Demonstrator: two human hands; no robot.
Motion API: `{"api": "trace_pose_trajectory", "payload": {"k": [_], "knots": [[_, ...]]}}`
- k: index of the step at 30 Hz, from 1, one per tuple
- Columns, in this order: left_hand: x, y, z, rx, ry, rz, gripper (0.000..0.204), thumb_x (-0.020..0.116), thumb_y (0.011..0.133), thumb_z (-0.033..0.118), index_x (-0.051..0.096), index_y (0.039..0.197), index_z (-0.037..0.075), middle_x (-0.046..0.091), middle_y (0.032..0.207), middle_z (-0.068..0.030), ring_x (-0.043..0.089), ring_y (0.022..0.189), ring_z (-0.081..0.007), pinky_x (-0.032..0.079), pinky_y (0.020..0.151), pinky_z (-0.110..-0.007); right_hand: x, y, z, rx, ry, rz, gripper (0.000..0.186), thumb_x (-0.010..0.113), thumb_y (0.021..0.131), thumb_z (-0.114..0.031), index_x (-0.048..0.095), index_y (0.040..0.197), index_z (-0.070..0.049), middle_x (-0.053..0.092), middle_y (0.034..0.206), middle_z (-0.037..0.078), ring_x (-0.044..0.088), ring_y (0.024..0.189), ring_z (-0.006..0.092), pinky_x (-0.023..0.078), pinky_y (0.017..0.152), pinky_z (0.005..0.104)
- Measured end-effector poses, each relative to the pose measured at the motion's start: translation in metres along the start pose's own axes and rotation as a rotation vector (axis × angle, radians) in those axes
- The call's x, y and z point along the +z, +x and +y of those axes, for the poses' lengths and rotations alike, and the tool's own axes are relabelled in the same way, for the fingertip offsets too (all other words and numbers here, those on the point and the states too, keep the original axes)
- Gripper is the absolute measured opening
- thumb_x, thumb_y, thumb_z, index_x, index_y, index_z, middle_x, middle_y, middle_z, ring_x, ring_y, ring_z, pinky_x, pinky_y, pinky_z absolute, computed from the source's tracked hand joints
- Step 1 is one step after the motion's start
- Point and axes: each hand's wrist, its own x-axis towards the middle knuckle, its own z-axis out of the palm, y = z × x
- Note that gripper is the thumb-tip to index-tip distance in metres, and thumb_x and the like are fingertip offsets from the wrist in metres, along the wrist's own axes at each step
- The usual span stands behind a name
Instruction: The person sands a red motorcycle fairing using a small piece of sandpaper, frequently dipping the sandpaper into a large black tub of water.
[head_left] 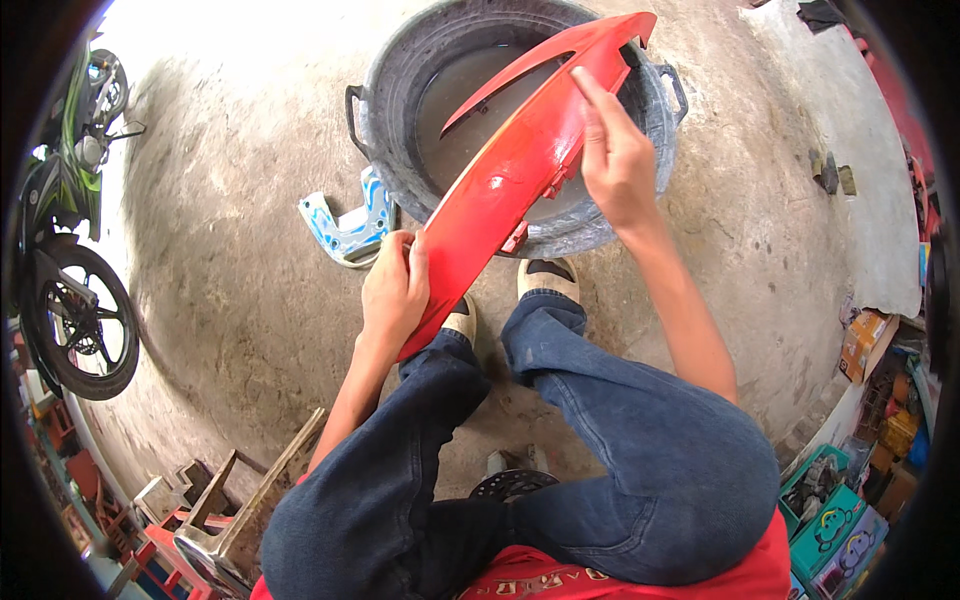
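A long, glossy red plastic motorcycle body panel [495, 185] slants across the middle, its forked far end over a black tub [385, 130]. It looks wet, with small tabs along its right edge. My left hand [395, 290] is closed round the near end, thumb on top, close to my left knee. Toward the far end, my right hand [620, 155] grips the right edge, its index finger stretched along the red surface. The remaining right fingers are partly hidden. Cloudy water [455, 150] lies in the tub below the panel.
A blue-and-white plastic part [350, 225] lies left of the tub. A motorcycle [80, 300] stands at far left. Beside my left leg is a worn wooden stand [265, 500]. Boxes and a green crate [815, 485] line the right side, near a grey sheet [850, 130].
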Motion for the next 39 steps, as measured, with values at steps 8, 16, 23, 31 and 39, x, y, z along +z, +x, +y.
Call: {"api": "trace_pose_trajectory", "payload": {"k": [8, 16, 23, 31, 39], "knots": [[0.019, 0.017, 0.003, -0.002, 0.077, -0.134, 0.038, 0.049, 0.111, 0.035, 0.061, 0.119, 0.0, 0.069, 0.1, -0.0278, 0.067, 0.097, -0.0475, 0.05, 0.083, -0.054, 0.041, -0.056, 0.032, -0.562, -0.381, -0.397, 0.044, 0.051, 0.104, -0.014, 0.059, 0.144, 0.002, 0.057, 0.152, 0.023, 0.053, 0.144, 0.0353, 0.043, 0.12, 0.0469], [0.03, 0.018, -0.022, 0.173, 0.118, 0.014, 0.042, 0.054, 0.109, 0.04, 0.059, 0.09, 0.003, 0.067, 0.077, -0.0263, 0.067, 0.078, -0.0486, 0.051, 0.07, -0.057, 0.052, -0.063, 0.023, -0.584, -0.288, -0.439, 0.045, 0.054, 0.1, -0.011, 0.061, 0.143, -0.001, 0.062, 0.147, 0.021, 0.055, 0.143, 0.0346, 0.039, 0.123, 0.0476], [0.031, 0.02, -0.02, 0.263, 0.15, 0.064, 0.041, 0.057, 0.108, 0.039, 0.059, 0.088, 0.003, 0.066, 0.076, -0.0262, 0.067, 0.076, -0.0471, 0.051, 0.068, -0.056, 0.03, -0.01, 0.064, -0.438, -0.393, -0.241, 0.054, 0.057, 0.092, -0.009, 0.06, 0.145, -0.002, 0.058, 0.151, 0.023, 0.052, 0.144, 0.0365, 0.037, 0.125, 0.0479], [0.034, 0.022, -0.017, 0.3, 0.152, 0.073, 0.039, 0.056, 0.109, 0.037, 0.06, 0.089, 0.003, 0.066, 0.074, -0.026, 0.066, 0.073, -0.0472, 0.051, 0.065, -0.056, 0.027, -0.012, 0.061, -0.442, -0.352, -0.243, 0.042, 0.053, 0.099, -0.008, 0.065, 0.139, -0.003, 0.064, 0.143, 0.021, 0.056, 0.141, 0.0337, 0.042, 0.121, 0.0456], [0.033, 0.019, -0.033, 0.343, 0.211, 0.1, 0.041, 0.055, 0.109, 0.039, 0.06, 0.091, 0.002, 0.067, 0.076, -0.0279, 0.067, 0.075, -0.0479, 0.052, 0.067, -0.057, 0.048, -0.052, 0.035, -0.594, -0.3, -0.414, 0.044, 0.052, 0.098, -0.012, 0.063, 0.14, 0.0, 0.061, 0.147, 0.023, 0.056, 0.141, 0.0305, 0.042, 0.121, 0.0461]]}}
